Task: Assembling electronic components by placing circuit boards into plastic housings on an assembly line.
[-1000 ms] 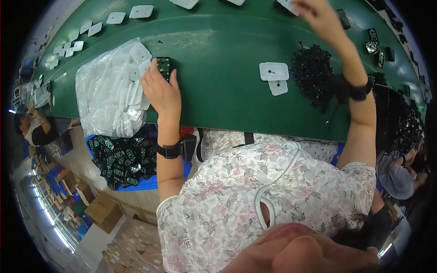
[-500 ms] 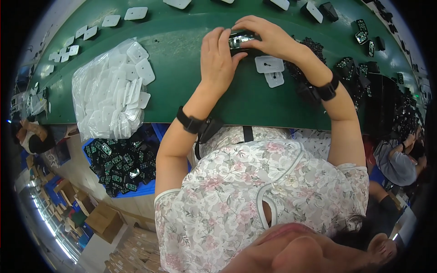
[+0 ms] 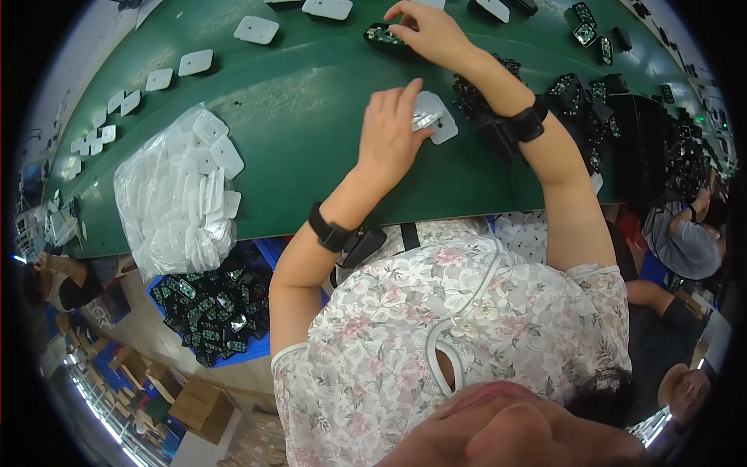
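Observation:
My left hand [image 3: 389,132] closes its thumb and fingers on the edge of a white plastic plate [image 3: 425,119], partly hidden by the fingers. Beneath and beside it lies another rounded white plate [image 3: 445,129] with a small dark mark. Farther off, my right hand [image 3: 429,33] has its thumb and forefinger apart at a black housing with a green circuit board [image 3: 380,33], which rests on the table. The thumb tip overlaps the housing's right end. Right of the white plates is a heap of small black parts [image 3: 475,97].
A clear bag of white plates [image 3: 175,194] lies at the left on the green table [image 3: 303,148]. White-topped pieces [image 3: 257,30] line the far side. Black housings [image 3: 599,93] gather at the right. Below the left edge stands a blue bin [image 3: 233,358] of black housings. People sit on both sides.
Both hands were together on the black housing. It now lies farther away, with my right hand beside it. My left hand has come back toward me and grasped a white plate.

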Tool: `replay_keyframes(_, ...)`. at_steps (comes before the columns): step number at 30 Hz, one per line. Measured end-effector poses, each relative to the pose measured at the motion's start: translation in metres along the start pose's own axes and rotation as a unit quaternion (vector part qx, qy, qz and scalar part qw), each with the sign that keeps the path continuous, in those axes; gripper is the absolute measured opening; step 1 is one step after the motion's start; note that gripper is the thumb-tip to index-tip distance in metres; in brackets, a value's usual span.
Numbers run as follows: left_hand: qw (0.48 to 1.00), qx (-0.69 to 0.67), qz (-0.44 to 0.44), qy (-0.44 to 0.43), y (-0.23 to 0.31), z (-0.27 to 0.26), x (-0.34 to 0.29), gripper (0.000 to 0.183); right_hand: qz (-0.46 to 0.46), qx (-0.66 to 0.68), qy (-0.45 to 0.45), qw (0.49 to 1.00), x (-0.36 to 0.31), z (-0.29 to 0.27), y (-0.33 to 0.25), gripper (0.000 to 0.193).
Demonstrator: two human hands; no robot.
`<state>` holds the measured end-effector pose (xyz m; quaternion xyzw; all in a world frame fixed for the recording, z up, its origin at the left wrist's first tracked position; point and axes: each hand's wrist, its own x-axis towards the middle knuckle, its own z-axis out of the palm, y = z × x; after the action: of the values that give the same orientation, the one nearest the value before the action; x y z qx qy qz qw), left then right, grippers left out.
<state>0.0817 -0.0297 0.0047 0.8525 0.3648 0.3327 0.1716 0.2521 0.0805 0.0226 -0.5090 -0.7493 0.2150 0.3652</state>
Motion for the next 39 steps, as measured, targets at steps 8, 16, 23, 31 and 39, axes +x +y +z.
replay_keyframes(8, 0.965, 0.19, -0.173, 0.051, -0.036, -0.051, -0.038, 0.071, -0.182, -0.203, 0.023, 0.962, -0.017, -0.008, -0.018, 0.035)
replay_keyframes(16, 0.978, 0.173, 0.035, -0.11, -0.057, -0.096, -0.027, 0.059, -0.172, -0.187, -0.043, 0.966, -0.032, -0.006, -0.003, 0.04)
replay_keyframes(23, 0.944, 0.225, 0.12, -0.208, -0.064, -0.11, -0.032, 0.065, 0.19, 0.001, -0.202, 0.961, -0.009, -0.028, -0.032, 0.044)
replay_keyframes(31, 0.97, 0.208, 0.046, -0.118, -0.067, -0.11, -0.046, 0.065, -0.053, -0.118, -0.015, 0.992, -0.01, -0.013, 0.004, 0.027)
replay_keyframes(39, 0.989, 0.135, -0.038, 0.041, -0.055, -0.072, -0.048, 0.069, 0.029, -0.401, -0.017, 0.915, 0.001, -0.032, 0.018, 0.037)
